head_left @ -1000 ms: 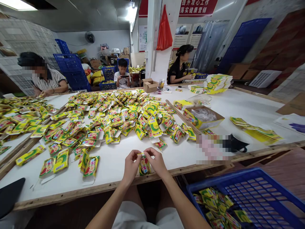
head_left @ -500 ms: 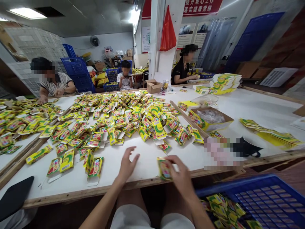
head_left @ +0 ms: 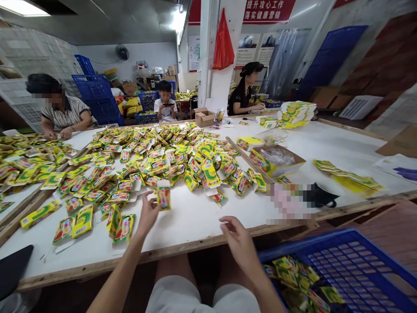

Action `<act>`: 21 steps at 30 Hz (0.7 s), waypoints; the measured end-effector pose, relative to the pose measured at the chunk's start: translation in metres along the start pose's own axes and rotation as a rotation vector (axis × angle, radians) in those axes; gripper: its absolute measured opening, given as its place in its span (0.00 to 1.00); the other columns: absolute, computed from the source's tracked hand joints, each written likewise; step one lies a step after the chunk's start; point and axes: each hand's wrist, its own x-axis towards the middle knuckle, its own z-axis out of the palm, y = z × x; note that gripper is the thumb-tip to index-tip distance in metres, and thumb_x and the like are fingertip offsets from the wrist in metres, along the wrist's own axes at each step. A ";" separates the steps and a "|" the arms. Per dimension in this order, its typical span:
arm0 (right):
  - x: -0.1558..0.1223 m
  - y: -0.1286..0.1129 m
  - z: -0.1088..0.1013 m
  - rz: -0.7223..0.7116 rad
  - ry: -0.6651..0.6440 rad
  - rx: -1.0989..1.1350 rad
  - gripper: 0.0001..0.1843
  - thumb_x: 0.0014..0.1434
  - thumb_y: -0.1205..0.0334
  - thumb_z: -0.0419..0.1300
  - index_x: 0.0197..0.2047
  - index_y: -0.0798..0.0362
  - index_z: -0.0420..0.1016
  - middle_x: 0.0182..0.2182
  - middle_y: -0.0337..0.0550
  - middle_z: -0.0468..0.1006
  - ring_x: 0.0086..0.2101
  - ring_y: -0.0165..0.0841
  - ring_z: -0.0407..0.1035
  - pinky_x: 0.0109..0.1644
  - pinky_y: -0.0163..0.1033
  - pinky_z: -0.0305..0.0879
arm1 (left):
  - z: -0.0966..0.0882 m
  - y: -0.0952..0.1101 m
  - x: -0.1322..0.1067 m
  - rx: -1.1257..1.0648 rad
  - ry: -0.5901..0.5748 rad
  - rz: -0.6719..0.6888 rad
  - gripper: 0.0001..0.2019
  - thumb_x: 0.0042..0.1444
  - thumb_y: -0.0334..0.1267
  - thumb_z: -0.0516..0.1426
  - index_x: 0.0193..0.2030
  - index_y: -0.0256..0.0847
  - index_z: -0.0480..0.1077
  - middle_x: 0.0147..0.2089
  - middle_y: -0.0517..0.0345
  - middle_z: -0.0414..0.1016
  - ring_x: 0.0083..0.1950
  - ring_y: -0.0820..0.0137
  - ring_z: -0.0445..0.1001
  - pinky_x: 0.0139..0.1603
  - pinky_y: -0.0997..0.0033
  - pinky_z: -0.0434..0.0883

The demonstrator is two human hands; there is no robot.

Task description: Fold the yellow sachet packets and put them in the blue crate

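Observation:
Between the fingers of my left hand [head_left: 149, 216] is a small yellow, green and red carton [head_left: 163, 195], held upright with its white flap open at the top. It is at the near edge of a heap of similar cartons [head_left: 156, 163] on the white table [head_left: 192, 221]. My right hand [head_left: 236, 237] hovers over the table's front edge, fingers apart and nothing in it. Several loose cartons [head_left: 124, 228] lie to the left of my left forearm.
A blue crate [head_left: 325, 243] with cartons in it stands below the table at right. Wooden strips [head_left: 250, 161] divide the tabletop. An open box with plastic bags [head_left: 280, 163] and flat yellow card [head_left: 352, 178] lie right. A dark phone-like slab [head_left: 14, 269] sits at left. Other people sit beyond.
The carton that was in my right hand is gone from it, and that hand is now open. My left hand has moved left and forward and taken hold of a carton. The view shifted slightly.

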 end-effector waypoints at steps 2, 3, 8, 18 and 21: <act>0.008 0.002 0.034 -0.026 -0.039 0.145 0.13 0.59 0.57 0.55 0.47 0.51 0.69 0.44 0.48 0.76 0.41 0.37 0.73 0.45 0.40 0.71 | 0.018 0.006 -0.039 -0.347 -0.220 0.049 0.28 0.51 0.38 0.58 0.56 0.48 0.49 0.41 0.58 0.71 0.37 0.69 0.77 0.38 0.66 0.75; 0.012 0.004 0.047 -0.034 -0.072 0.209 0.15 0.59 0.59 0.55 0.50 0.50 0.67 0.46 0.48 0.75 0.43 0.37 0.73 0.45 0.40 0.71 | 0.027 0.009 -0.055 -0.443 -0.300 0.054 0.28 0.51 0.38 0.58 0.56 0.50 0.49 0.43 0.58 0.70 0.38 0.70 0.76 0.38 0.66 0.75; 0.025 0.018 0.077 -0.024 -0.131 0.328 0.17 0.57 0.64 0.56 0.50 0.49 0.64 0.47 0.47 0.74 0.40 0.35 0.74 0.45 0.41 0.71 | 0.047 0.023 -0.087 -0.533 -0.510 0.040 0.27 0.54 0.36 0.58 0.58 0.51 0.52 0.47 0.55 0.66 0.44 0.67 0.74 0.42 0.66 0.74; 0.040 0.019 0.072 -0.088 -0.252 0.207 0.06 0.57 0.62 0.56 0.35 0.51 0.74 0.33 0.41 0.76 0.34 0.33 0.70 0.41 0.38 0.69 | 0.042 0.016 -0.065 -0.462 -0.470 0.060 0.14 0.56 0.43 0.58 0.46 0.41 0.68 0.39 0.55 0.74 0.41 0.67 0.74 0.43 0.67 0.71; 0.048 0.015 0.081 -0.118 -0.225 0.204 0.05 0.56 0.61 0.57 0.31 0.52 0.73 0.31 0.40 0.75 0.34 0.33 0.70 0.40 0.38 0.68 | 0.046 0.013 -0.059 -0.474 -0.360 0.086 0.11 0.54 0.43 0.60 0.39 0.39 0.70 0.38 0.55 0.75 0.42 0.65 0.74 0.46 0.66 0.70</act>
